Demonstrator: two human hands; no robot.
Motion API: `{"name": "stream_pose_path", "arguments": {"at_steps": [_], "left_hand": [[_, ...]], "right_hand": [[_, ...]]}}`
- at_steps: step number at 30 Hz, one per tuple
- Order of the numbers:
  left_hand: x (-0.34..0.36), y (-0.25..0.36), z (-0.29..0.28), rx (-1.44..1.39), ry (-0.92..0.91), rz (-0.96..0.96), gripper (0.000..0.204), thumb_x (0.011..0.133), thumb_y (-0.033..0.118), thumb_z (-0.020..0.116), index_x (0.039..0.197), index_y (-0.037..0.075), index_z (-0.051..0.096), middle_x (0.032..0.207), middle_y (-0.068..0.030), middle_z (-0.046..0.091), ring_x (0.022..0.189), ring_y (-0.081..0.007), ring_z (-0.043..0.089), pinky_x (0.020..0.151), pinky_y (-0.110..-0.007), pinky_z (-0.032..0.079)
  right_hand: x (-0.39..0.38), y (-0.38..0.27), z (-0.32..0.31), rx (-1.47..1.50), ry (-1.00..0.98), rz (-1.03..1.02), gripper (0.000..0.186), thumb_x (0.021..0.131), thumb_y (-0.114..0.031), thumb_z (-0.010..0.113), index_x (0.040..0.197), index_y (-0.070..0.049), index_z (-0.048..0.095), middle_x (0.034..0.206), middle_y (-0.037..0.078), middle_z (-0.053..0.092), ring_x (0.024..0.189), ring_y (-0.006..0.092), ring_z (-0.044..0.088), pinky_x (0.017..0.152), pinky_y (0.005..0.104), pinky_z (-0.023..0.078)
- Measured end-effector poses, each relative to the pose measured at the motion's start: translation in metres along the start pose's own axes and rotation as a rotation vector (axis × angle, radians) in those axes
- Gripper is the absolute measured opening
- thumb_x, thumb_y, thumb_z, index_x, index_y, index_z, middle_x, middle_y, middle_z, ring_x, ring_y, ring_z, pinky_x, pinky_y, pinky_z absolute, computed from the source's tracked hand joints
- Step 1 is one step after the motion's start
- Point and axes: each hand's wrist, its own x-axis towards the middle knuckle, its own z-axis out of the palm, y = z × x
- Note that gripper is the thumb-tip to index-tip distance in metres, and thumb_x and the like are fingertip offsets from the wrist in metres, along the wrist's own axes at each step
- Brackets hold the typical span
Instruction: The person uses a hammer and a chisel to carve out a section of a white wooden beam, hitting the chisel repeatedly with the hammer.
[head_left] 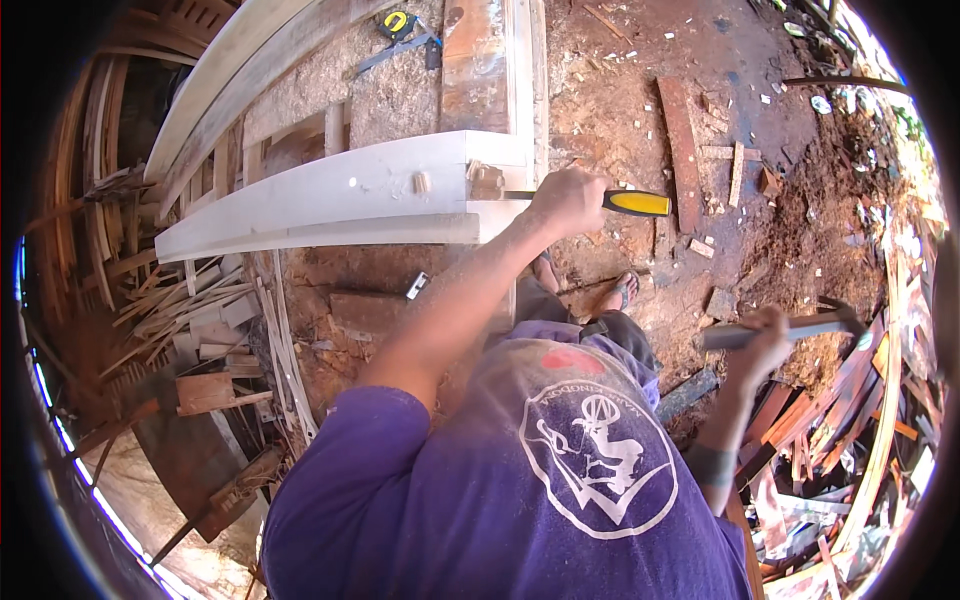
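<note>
At near right, a hammer [815, 327] is held in the closed grip of the right hand [762, 345]. Farther off, a chisel [642, 204] is clasped by the left hand [572, 203], its blade pointed left at a brown patch [485, 181] on the white beam [320, 195]. Beyond the beam, a tape measure [396, 24] is seen at far left.

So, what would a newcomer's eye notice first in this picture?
First, the purple shirt, large at lower centre. Then the yellow-handled chisel in the left hand, its blade at the pale beam, upper centre; and the hammer in the right hand, at right.
</note>
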Motion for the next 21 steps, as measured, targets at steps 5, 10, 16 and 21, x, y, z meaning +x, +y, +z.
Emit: {"name": "stream_pose_path", "arguments": {"at_steps": [5, 10, 16, 21], "left_hand": [[-0.002, -0.002, 0.001, -0.034, -0.016, -0.069, 0.018, 0.074, 0.014, 0.07, 0.088, 0.004, 0.072, 0.074, -0.019, 0.069, 0.074, -0.0396, 0.07, 0.072, -0.049, 0.056], [-0.002, -0.007, -0.001, 0.011, -0.008, -0.001, 0.019, 0.078, 0.016, 0.069, 0.092, 0.004, 0.072, 0.077, -0.0192, 0.072, 0.075, -0.0363, 0.074, 0.07, -0.046, 0.06], [0.001, -0.003, -0.007, 0.013, -0.082, -0.022, 0.021, 0.078, 0.017, 0.07, 0.095, 0.004, 0.072, 0.077, -0.018, 0.072, 0.075, -0.0358, 0.073, 0.073, -0.047, 0.059], [-0.002, -0.024, 0.002, 0.022, -0.064, -0.055, 0.032, 0.078, 0.031, 0.077, 0.09, 0.003, 0.071, 0.076, -0.0206, 0.07, 0.077, -0.0399, 0.07, 0.074, -0.048, 0.056]], "right_hand": [[-0.082, 0.009, 0.04, -0.516, -0.806, 0.239, 0.017, 0.085, -0.013, 0.065, 0.089, 0.001, 0.058, 0.07, 0.002, 0.057, 0.055, 0.0107, 0.054, 0.048, 0.0298, 0.043], [0.004, -0.014, -0.018, -0.339, -0.219, 0.086, 0.014, 0.089, -0.015, 0.06, 0.094, -0.002, 0.056, 0.062, -0.002, 0.05, 0.05, 0.0074, 0.048, 0.047, 0.0262, 0.044], [-0.079, 0.068, 0.04, -0.466, -0.67, 0.04, 0.013, 0.084, -0.008, 0.061, 0.074, -0.003, 0.056, 0.059, 0.001, 0.054, 0.048, 0.0112, 0.049, 0.045, 0.028, 0.041], [-0.037, 0.035, 0.013, -0.378, -0.53, 0.268, 0.007, 0.085, -0.009, 0.059, 0.081, -0.004, 0.056, 0.062, 0.0, 0.052, 0.047, 0.0099, 0.047, 0.043, 0.0278, 0.039]]}}
